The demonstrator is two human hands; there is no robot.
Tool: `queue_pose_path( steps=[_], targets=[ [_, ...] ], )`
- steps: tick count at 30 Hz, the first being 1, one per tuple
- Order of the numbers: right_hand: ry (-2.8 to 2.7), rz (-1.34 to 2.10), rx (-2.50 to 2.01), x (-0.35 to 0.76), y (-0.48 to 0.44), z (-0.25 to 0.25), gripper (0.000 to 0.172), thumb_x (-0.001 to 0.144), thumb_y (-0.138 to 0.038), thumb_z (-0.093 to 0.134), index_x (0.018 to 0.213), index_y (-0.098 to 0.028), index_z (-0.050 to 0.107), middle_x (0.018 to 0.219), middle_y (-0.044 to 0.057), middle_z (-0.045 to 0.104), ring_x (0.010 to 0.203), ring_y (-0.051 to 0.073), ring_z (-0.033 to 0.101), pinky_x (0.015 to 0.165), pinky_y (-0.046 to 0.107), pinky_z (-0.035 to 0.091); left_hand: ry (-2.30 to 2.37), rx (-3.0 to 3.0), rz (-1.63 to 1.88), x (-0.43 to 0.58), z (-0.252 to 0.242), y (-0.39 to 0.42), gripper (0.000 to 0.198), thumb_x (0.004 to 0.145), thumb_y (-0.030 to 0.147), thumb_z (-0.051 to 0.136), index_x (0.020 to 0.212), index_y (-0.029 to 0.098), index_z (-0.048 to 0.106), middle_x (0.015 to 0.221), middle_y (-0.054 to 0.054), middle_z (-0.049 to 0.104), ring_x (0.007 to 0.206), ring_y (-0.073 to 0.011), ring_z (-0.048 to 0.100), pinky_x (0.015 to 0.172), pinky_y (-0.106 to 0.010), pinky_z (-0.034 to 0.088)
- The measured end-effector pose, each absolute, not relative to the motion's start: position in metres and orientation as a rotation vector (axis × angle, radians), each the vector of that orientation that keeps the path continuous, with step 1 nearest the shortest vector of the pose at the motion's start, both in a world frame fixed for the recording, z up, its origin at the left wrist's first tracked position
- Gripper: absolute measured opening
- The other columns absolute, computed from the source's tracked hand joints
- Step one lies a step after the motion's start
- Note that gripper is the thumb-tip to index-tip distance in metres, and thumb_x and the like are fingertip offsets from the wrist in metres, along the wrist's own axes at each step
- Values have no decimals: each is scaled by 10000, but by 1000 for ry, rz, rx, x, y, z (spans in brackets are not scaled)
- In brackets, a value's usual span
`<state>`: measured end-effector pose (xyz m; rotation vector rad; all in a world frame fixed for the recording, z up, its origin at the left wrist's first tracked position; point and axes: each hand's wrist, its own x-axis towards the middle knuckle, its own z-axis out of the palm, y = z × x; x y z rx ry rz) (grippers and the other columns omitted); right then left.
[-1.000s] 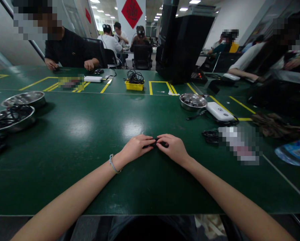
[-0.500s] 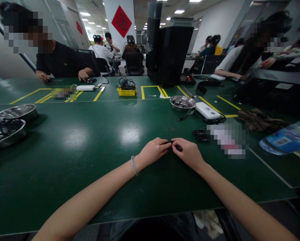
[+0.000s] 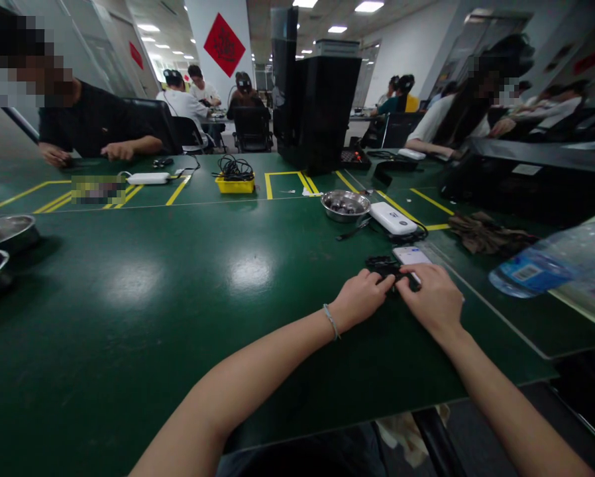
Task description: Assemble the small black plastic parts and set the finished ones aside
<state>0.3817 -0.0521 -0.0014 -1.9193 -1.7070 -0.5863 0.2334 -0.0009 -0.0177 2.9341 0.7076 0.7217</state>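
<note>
My left hand (image 3: 366, 297), a pale band round its wrist, has its fingers closed at the near edge of a small dark heap of black pieces (image 3: 381, 263). Almost touching its fingertips is my right hand (image 3: 435, 298), thumb and fingers bent together. Something small and dark shows between the two hands, but I cannot make out what it is. A white phone (image 3: 407, 256) lies beside the heap, partly covered by the right hand.
Past the hands stand a steel bowl (image 3: 346, 207) of small dark parts and a white power bank (image 3: 393, 220) with a cable. A plastic bottle (image 3: 531, 268) and brown cloth (image 3: 489, 232) lie right. Farther off are a yellow tray (image 3: 235, 184) of cables and a black computer case (image 3: 330, 109).
Both hands have moved right, from the bare green tabletop to the black heap and the phone. The view has turned slightly right.
</note>
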Motion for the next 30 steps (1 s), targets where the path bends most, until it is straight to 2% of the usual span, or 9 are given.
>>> queue_pose_path(
  steps=[4,7,9,14,19,24,26,30],
  targets=[
    [-1633,-621,-2080,404,-35,2,244,707,-241,461,895,-147,584,890,124,598,956,284,507,681,344,422,728,2910,782,243,-13,4,530,781,402,550,1203,124,391,1071,-112,513,963,-222,471,800,-316,437],
    [-1632,-596,-2180,417,-26,-3,255,718,-263,449,899,-132,574,883,146,582,929,291,510,685,357,409,790,2846,880,243,-13,8,666,741,575,496,1192,93,408,1179,-147,462,1071,-271,409,889,-375,381],
    [-1630,-590,-2221,422,-25,-7,249,727,-271,439,886,-133,573,871,149,575,893,286,518,675,358,404,856,2804,892,243,-15,11,709,749,617,433,1222,90,388,1259,-150,410,1159,-298,333,922,-403,348],
    [-1612,-602,-2207,424,-25,-11,221,722,-263,440,857,-144,569,864,135,572,856,276,522,675,361,401,931,2771,776,243,-21,17,698,785,634,326,1230,101,403,1246,-126,448,1240,-317,229,966,-435,296],
    [-1627,-593,-2004,405,-25,-3,167,692,-213,464,818,-157,558,875,116,578,898,267,511,741,374,406,938,2768,757,223,-21,25,640,804,597,337,1215,116,434,1243,-92,466,1216,-311,277,954,-426,320],
    [-1853,-438,-1725,360,-22,3,136,718,-182,463,818,-171,553,878,97,593,976,260,495,819,399,400,895,2820,665,173,-17,31,564,824,531,380,1243,154,402,1281,-80,439,1201,-285,317,954,-425,325],
    [-1965,-337,-1627,338,-18,4,174,727,-175,462,873,-170,557,896,94,595,974,255,500,824,402,412,894,2836,634,147,-14,29,549,828,509,396,1250,156,391,1286,-89,432,1208,-270,316,963,-415,319],
    [-2176,-88,-1443,296,-3,5,365,728,-191,504,1092,-164,510,1045,99,578,990,247,502,848,410,428,916,2843,551,94,-9,17,552,823,463,443,1280,172,342,1321,-94,392,1193,-250,351,964,-416,327]
  ],
)
